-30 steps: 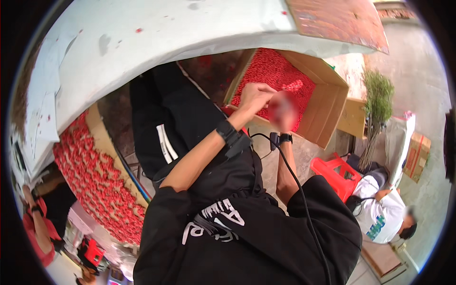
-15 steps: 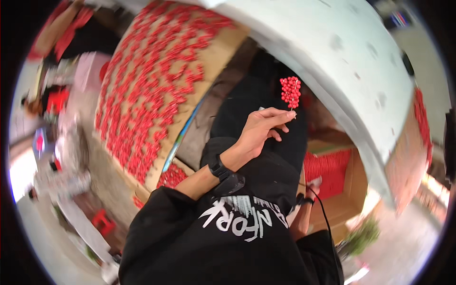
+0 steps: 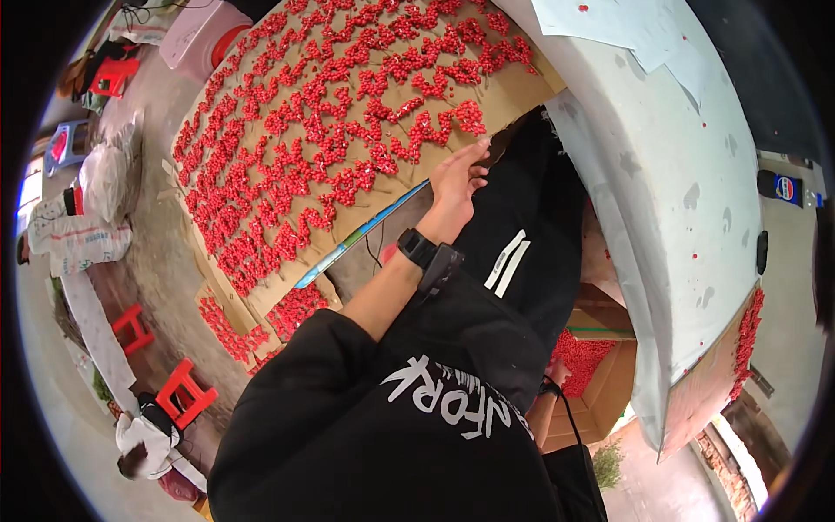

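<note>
My left hand is out over the near edge of a brown cardboard sheet. Its thumb and forefinger are pinched at the stem end of a small sprig of red berries, and the other fingers curl loosely. Rows of similar red berry sprigs cover most of the sheet. Low on my right, my right hand is at an open cardboard box with red berries inside. Its fingers are small and partly hidden there.
A pale covered table curves along my right, with paper sheets on top. More red sprigs lie on lower cardboard at left. Red stools, a pink bin and plastic bags stand on the floor. Another person is at lower left.
My left hand has carried the berry sprig forward and left, from above my lap to the cardboard sheet's edge. The view has shifted. My right hand stays by the box.
</note>
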Tool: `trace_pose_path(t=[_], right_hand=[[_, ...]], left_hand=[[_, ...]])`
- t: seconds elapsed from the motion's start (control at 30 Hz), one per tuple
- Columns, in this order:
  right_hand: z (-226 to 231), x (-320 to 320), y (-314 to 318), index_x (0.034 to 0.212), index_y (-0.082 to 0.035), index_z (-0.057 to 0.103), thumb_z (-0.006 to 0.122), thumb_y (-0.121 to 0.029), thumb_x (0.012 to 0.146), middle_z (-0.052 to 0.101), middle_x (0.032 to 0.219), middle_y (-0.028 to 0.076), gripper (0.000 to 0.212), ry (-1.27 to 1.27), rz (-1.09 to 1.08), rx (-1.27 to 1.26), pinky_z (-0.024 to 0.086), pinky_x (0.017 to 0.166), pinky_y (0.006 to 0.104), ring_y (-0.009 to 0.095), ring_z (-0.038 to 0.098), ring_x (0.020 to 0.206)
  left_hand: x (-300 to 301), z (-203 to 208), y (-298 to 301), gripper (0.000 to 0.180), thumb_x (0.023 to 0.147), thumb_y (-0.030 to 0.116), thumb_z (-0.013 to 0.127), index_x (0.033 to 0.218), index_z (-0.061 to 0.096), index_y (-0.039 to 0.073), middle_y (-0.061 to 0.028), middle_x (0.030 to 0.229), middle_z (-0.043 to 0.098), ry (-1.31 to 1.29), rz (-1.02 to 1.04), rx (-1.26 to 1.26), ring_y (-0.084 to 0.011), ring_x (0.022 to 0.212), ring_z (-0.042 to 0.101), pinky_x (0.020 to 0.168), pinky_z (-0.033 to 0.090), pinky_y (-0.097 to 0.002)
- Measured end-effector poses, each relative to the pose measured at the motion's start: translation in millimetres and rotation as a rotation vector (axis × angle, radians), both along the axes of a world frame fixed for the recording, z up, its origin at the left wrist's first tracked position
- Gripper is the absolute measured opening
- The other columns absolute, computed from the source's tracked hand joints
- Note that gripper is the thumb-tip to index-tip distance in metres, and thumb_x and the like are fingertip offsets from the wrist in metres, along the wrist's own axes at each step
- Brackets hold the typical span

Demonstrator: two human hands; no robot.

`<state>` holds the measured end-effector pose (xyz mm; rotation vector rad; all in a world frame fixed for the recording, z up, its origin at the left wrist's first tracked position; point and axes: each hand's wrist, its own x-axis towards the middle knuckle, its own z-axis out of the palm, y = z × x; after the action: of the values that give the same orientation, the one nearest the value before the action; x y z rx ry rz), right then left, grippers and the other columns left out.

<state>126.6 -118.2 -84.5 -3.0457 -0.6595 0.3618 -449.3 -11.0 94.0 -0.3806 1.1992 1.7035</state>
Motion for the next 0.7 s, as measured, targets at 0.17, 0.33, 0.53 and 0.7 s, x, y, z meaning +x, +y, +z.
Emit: trace_pose_path(t=[0.17, 0.33, 0.53, 0.7], right_hand=[[-89.5, 72.2, -34.5, 0.103, -0.005, 0.052, 0.065, -0.033, 0.068, 0.046, 0.120, 0.023, 0.046, 0.102, 0.356, -0.336, 0.045, 0.080, 0.0532, 0.034, 0.056, 0.100], [-135.2, 129.0, -53.6, 0.092, -0.009, 0.057, 0.061, -0.029, 0.072, 0.057, 0.105, 0.017, 0.029, -0.019, 0.222, -0.231, 0.044, 0.081, 0.0501, 0.029, 0.061, 0.088], [-146.9, 128.3, -60.0, 0.084, -0.012, 0.059, 0.058, -0.027, 0.075, 0.059, 0.091, 0.012, 0.018, -0.167, 0.719, -0.523, 0.045, 0.079, 0.0467, 0.026, 0.062, 0.079], [-142.5, 140.9, -68.3, 0.076, -0.014, 0.060, 0.056, -0.025, 0.077, 0.061, 0.080, 0.008, 0.012, -0.292, 1.109, -0.756, 0.046, 0.078, 0.0439, 0.024, 0.062, 0.071]], left_hand=[[-5.7, -9.3, 8.0, 0.025, 0.078, 0.024, 0.075, 0.095, 0.067, 0.008, 0.0009, 0.084, 0.064, -0.127, 0.082, -0.095, -0.0062, 0.062, 0.049, 0.054, 0.039, -0.0192], [-3.5, -13.2, 13.6, 0.031, 0.075, 0.027, 0.078, 0.097, 0.065, 0.008, 0.0004, 0.084, 0.065, -0.162, 0.119, -0.108, -0.0069, 0.061, 0.053, 0.052, 0.041, -0.0197], [-3.9, -17.8, 12.6, 0.039, 0.075, 0.029, 0.078, 0.103, 0.062, 0.008, -0.0003, 0.088, 0.066, -0.178, 0.179, -0.107, -0.0079, 0.066, 0.058, 0.053, 0.041, -0.0207], [3.7, -14.5, 16.9, 0.035, 0.080, 0.029, 0.074, 0.105, 0.062, 0.009, -0.0011, 0.097, 0.067, -0.150, 0.134, -0.045, -0.0098, 0.075, 0.062, 0.056, 0.040, -0.0215]])
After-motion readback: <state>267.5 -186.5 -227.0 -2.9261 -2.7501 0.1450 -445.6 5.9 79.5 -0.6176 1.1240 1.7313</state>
